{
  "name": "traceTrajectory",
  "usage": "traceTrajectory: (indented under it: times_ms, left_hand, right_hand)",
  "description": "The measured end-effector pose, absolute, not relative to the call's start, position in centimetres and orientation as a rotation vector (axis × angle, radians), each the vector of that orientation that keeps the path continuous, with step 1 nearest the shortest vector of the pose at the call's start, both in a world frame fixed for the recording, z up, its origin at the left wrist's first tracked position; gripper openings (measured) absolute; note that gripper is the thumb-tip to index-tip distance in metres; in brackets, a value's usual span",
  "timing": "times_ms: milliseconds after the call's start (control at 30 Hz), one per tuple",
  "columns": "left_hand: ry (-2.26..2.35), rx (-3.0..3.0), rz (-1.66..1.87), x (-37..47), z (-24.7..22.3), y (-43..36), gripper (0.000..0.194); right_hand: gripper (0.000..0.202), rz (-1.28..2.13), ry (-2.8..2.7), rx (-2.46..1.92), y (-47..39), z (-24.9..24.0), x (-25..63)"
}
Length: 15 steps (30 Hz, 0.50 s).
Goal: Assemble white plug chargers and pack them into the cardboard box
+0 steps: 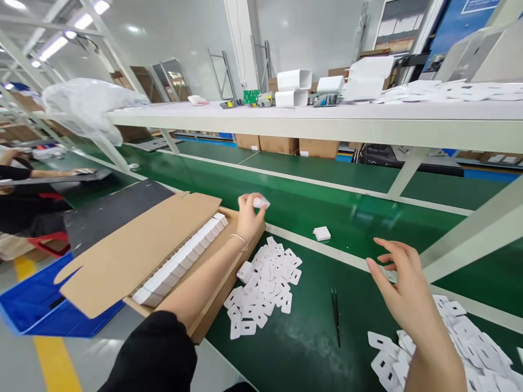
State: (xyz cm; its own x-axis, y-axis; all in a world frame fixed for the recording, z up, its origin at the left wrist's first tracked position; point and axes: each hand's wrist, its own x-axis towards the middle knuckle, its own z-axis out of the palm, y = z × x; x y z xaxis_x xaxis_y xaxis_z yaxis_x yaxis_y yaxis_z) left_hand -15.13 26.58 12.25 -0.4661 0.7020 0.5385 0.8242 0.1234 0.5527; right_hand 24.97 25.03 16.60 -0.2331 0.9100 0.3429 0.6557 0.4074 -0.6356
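My left hand [250, 215] is closed with fingertips pinching a small white block [261, 203] above the far right corner of a cardboard box [255, 239]. Its details are too blurred to read. Inside that box stands a row of white blocks [183, 261]. My right hand [402, 283] hovers over the bench's right part, fingers apart, with nothing visible in it. A white charger-like block [322, 233] with a small metal end lies on the green belt between my hands. Black tweezers [336, 318] rest on the green bench.
Flat white plates with slots form a pile [265, 280] beside the box and another pile [469, 337] at right. A white shelf [310, 122] spans above the belt, with a slanted post [478, 234] near my right hand. A blue crate [41, 310] sits at left; a co-worker's arm [49, 173] shows beyond.
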Motion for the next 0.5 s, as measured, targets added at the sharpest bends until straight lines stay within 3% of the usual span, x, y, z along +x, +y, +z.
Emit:
traceTrajectory:
  times_ms: [167,500]
  left_hand:
    - [-2.441,-1.455,-0.977,-23.4,8.1,24.7,0.045]
    - [-2.582,-1.392,-0.614,-27.8,5.3,24.3,0.055]
  right_hand:
    - [0.052,0.483,-2.043,-1.382,25.7,16.1,24.5]
    - [0.050,0.524,-2.231,-1.367,26.8,14.6,23.2]
